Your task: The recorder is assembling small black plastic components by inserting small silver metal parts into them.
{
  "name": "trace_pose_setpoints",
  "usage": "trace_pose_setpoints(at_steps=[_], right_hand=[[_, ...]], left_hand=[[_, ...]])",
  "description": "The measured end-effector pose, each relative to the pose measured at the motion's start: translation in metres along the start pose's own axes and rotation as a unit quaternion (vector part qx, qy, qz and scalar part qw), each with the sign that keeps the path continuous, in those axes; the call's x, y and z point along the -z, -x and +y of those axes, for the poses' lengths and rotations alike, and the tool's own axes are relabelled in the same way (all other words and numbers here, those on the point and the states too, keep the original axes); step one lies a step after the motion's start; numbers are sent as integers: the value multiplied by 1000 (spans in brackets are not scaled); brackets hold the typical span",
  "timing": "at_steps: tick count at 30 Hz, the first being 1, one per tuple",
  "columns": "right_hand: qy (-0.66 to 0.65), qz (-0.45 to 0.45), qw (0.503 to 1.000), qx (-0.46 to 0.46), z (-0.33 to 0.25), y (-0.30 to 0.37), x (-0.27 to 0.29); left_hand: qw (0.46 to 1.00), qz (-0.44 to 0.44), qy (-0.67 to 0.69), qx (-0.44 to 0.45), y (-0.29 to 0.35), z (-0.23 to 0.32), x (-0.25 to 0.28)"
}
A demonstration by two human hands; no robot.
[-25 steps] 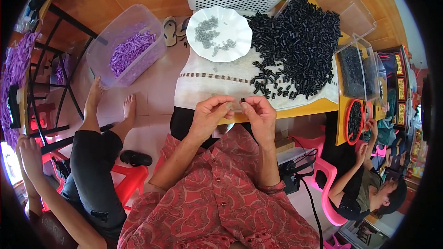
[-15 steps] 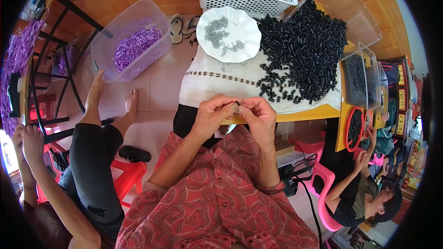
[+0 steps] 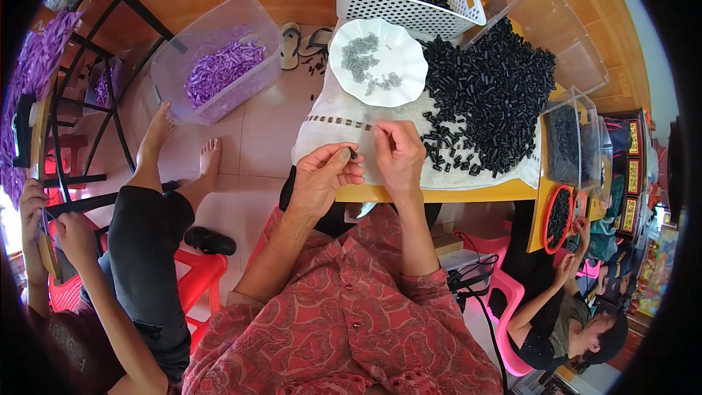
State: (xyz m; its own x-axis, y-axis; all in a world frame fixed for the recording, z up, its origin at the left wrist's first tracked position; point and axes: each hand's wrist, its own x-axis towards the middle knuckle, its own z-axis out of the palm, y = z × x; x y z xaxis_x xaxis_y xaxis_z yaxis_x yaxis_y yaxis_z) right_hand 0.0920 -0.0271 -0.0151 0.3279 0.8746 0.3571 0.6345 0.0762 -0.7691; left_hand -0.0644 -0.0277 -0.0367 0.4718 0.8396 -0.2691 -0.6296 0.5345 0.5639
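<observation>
Two-sided pinch breaking up at the desk (image 3: 482,193)

I am watching the yellow desk from afar, and everything on it is sitting a little further right in my view than half a second ago. At far left, a co-worker (image 3: 150,249) is sitting with both forearms raised; their hands (image 3: 76,240), together before, are now standing apart. A white cloth (image 3: 322,139) is covering the near part of the desk, and a broad heap of black pieces (image 3: 497,95) is spreading over its right side. On the floor to the left, a clear tub (image 3: 252,88) is holding purple pieces (image 3: 227,69). A perforated white basket (image 3: 409,13) is standing at the back, and a scalloped white plate (image 3: 402,51) is lying in front of it.

The left hand (image 3: 322,175) and right hand (image 3: 401,155), joined tip to tip before, are now parting. The left is pinching a single black piece (image 3: 353,152) between thumb and fingers, near the cloth's front edge. The right is hovering further forward, below the plate, its thumb and fingers drawn together; I cannot tell whether they are holding anything. Tiny clear pieces (image 3: 360,57) are lying clustered on the plate.
</observation>
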Motion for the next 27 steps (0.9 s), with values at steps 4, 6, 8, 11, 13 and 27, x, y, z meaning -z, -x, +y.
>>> trace_pose_setpoints(at_steps=[4, 6, 8, 11, 13, 27], right_hand=[[87, 13, 996, 9, 5, -9, -15], [119, 10, 993, 13, 8, -10, -20], [162, -2, 987, 8, 10, -9, -23], [163, 20, 986, 6, 8, -11, -27], [173, 36, 984, 10, 7, -13, -32], [131, 43, 990, -32, 6, -9, -20]], left_hand=[[1000, 11, 18, -1, 0, 2, -1], [1000, 10, 18, -8, 1, 4, -2], [1000, 7, 16, -8, 1, 5, 0], [1000, 3, 12, -7, 1, 3, 3], [1000, 2, 12, -8, 1, 2, 3], [991, -60, 121, -7, 1, 3, 0]])
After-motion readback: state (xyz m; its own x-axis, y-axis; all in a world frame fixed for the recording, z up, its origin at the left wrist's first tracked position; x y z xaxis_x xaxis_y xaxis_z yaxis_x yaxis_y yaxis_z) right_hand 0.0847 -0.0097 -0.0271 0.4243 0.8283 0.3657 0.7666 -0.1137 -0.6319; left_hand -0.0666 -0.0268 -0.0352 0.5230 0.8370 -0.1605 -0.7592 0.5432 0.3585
